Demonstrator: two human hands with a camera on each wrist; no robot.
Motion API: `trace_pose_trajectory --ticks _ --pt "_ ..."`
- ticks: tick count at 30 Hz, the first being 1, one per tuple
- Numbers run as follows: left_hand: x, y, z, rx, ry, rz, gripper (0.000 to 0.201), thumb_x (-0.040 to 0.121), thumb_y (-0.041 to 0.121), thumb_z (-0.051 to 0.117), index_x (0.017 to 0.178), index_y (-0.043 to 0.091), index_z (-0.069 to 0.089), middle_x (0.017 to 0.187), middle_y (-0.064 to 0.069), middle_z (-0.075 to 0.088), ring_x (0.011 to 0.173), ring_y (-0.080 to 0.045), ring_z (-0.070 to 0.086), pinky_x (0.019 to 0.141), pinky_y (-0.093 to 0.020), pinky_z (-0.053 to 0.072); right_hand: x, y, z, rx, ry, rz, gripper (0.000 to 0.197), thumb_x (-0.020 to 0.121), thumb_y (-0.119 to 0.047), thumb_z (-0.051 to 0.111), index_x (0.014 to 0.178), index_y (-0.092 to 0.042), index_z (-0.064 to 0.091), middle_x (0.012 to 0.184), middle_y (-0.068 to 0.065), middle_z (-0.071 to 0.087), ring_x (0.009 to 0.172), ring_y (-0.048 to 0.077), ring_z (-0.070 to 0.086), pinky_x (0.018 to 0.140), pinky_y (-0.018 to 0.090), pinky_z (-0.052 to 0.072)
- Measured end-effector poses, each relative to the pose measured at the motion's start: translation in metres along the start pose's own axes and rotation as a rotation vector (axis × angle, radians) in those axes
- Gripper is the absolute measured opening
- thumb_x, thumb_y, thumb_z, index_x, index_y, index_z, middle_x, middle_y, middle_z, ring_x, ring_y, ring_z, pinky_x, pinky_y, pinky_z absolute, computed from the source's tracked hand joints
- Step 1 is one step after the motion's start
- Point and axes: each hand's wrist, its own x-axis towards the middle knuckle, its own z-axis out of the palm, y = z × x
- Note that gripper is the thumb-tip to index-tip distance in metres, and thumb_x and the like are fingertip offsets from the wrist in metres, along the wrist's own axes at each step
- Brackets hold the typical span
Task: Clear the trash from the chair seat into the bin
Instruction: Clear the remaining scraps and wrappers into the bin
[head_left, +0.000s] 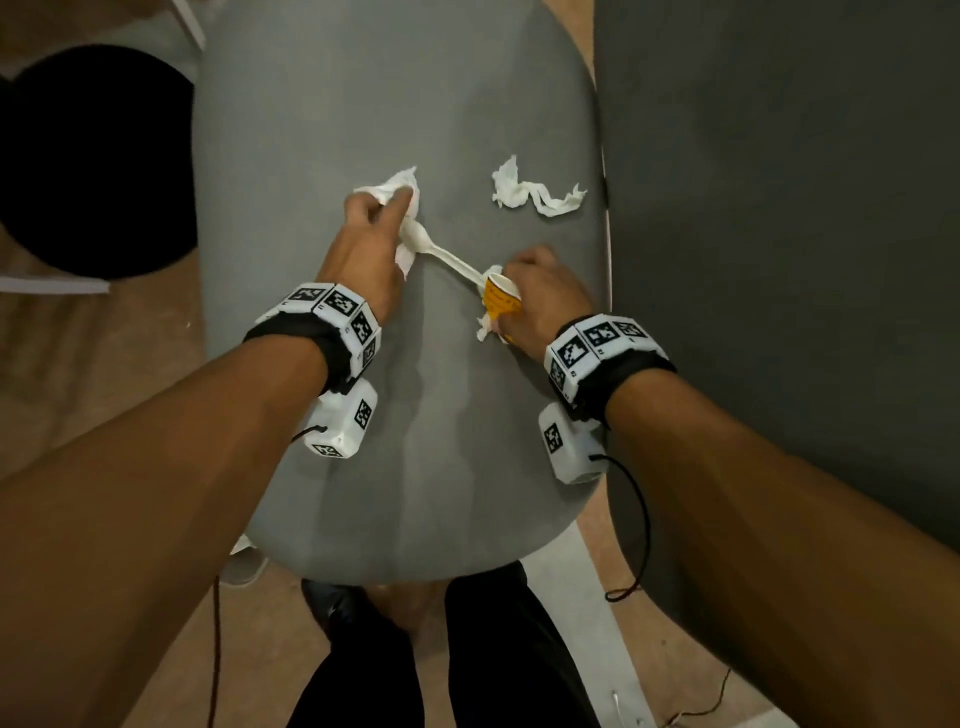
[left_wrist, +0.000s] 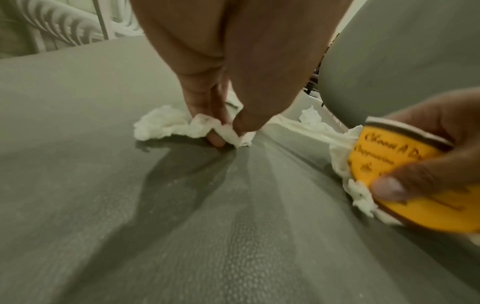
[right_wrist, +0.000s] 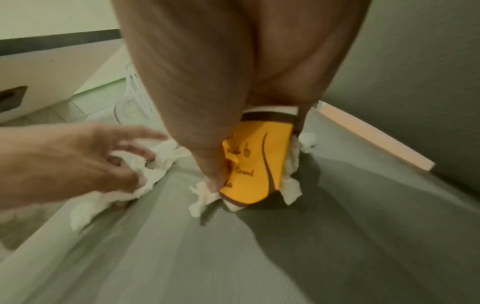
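On the grey chair seat (head_left: 363, 104) my left hand (head_left: 371, 228) pinches a crumpled white tissue (head_left: 395, 187), seen close in the left wrist view as the tissue (left_wrist: 166, 125) between thumb and fingers. A white plastic spoon (head_left: 447, 257) lies on the seat between my hands, its bowl by the left hand. My right hand (head_left: 540, 291) grips a small yellow paper cup (head_left: 498, 301) together with a scrap of tissue; the cup (right_wrist: 255, 164) rests low on the seat. A second crumpled tissue (head_left: 535, 195) lies loose at the seat's right side.
A round black bin (head_left: 88, 156) stands on the floor left of the chair. A dark grey panel (head_left: 779, 208) rises along the seat's right edge. My legs and shoes (head_left: 441, 649) are at the seat's near edge.
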Motion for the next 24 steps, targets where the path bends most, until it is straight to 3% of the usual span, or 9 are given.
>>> trace_pose_trajectory --ticks 2,6,10,14,17,19,21,22,24 --pt "0.002 -0.002 0.002 0.025 -0.027 -0.040 0.045 0.090 0.004 0.051 0.133 0.016 0.051 0.143 -0.012 0.034 0.106 -0.033 0.054 0.091 -0.033 0.044 0.008 -0.004 -0.009 -0.021 -0.006 -0.017 0.019 0.087 -0.031 0.065 0.106 -0.027 0.066 0.113 0.007 0.067 0.102 0.036 0.063 0.079 0.032 0.048" --pt "0.004 -0.004 0.007 0.066 0.014 -0.094 0.027 0.090 0.001 0.051 0.116 0.005 0.059 0.127 -0.018 0.055 0.110 -0.037 0.058 0.091 -0.040 0.049 0.025 -0.005 -0.030 -0.085 -0.005 -0.068 0.014 0.090 -0.038 0.058 0.089 -0.024 0.059 0.098 0.009 0.070 0.095 0.037 0.065 0.076 0.035 0.050" --pt "0.001 -0.011 0.010 -0.018 0.021 -0.105 0.025 0.087 -0.001 0.051 0.107 0.007 0.064 0.122 -0.015 0.061 0.106 -0.033 0.061 0.086 -0.031 0.047 0.043 -0.005 -0.046 -0.138 0.007 -0.136 0.022 0.094 -0.034 0.058 0.103 -0.017 0.066 0.114 0.014 0.061 0.101 0.033 0.060 0.082 0.035 0.046" --pt "-0.004 -0.014 0.010 0.029 0.013 -0.088 0.022 0.084 -0.003 0.052 0.103 0.003 0.063 0.113 -0.017 0.060 0.100 -0.033 0.057 0.078 -0.028 0.037 0.055 -0.005 -0.045 -0.147 -0.003 -0.107 0.023 0.090 -0.039 0.062 0.103 -0.020 0.066 0.137 0.014 0.038 0.111 0.035 0.058 0.102 0.043 0.047" --pt "-0.007 -0.015 0.011 0.037 0.011 -0.089 0.021 0.084 -0.002 0.053 0.102 0.004 0.062 0.112 -0.015 0.059 0.099 -0.032 0.056 0.076 -0.028 0.036 0.059 -0.009 -0.043 -0.183 -0.015 -0.112 0.023 0.090 -0.037 0.061 0.101 -0.018 0.067 0.140 0.013 0.042 0.119 0.036 0.055 0.106 0.043 0.043" --pt "-0.008 -0.015 0.013 0.034 0.006 -0.094 0.020 0.085 -0.001 0.054 0.102 0.005 0.062 0.111 -0.015 0.059 0.098 -0.033 0.056 0.075 -0.028 0.035 0.060 -0.013 -0.041 -0.205 0.008 -0.131 0.025 0.092 -0.038 0.054 0.092 -0.016 0.067 0.110 0.009 0.059 0.105 0.033 0.061 0.097 0.040 0.043" --pt "-0.010 -0.013 0.014 0.032 0.000 -0.095 0.018 0.085 0.001 0.055 0.101 0.004 0.063 0.108 -0.016 0.059 0.096 -0.033 0.056 0.074 -0.028 0.034 0.058 -0.016 -0.039 -0.147 0.029 -0.091 0.028 0.096 -0.039 0.048 0.088 -0.017 0.065 0.078 -0.001 0.060 0.081 0.024 0.062 0.082 0.030 0.043" --pt "-0.013 -0.012 0.014 0.036 -0.001 -0.091 0.017 0.085 0.002 0.055 0.100 0.005 0.063 0.106 -0.015 0.059 0.093 -0.032 0.055 0.073 -0.028 0.034 0.056 -0.017 -0.037 -0.135 0.017 -0.079 0.025 0.096 -0.037 0.049 0.091 -0.019 0.066 0.075 -0.002 0.061 0.077 0.024 0.062 0.076 0.027 0.042" --pt "-0.020 -0.012 0.015 0.044 -0.001 -0.092 0.016 0.085 0.002 0.055 0.098 0.005 0.064 0.101 -0.013 0.058 0.088 -0.029 0.053 0.072 -0.029 0.034 0.050 -0.017 -0.030 -0.120 -0.044 -0.085 0.013 0.092 -0.033 0.058 0.091 -0.023 0.067 0.084 0.002 0.068 0.085 0.029 0.066 0.068 0.025 0.042"
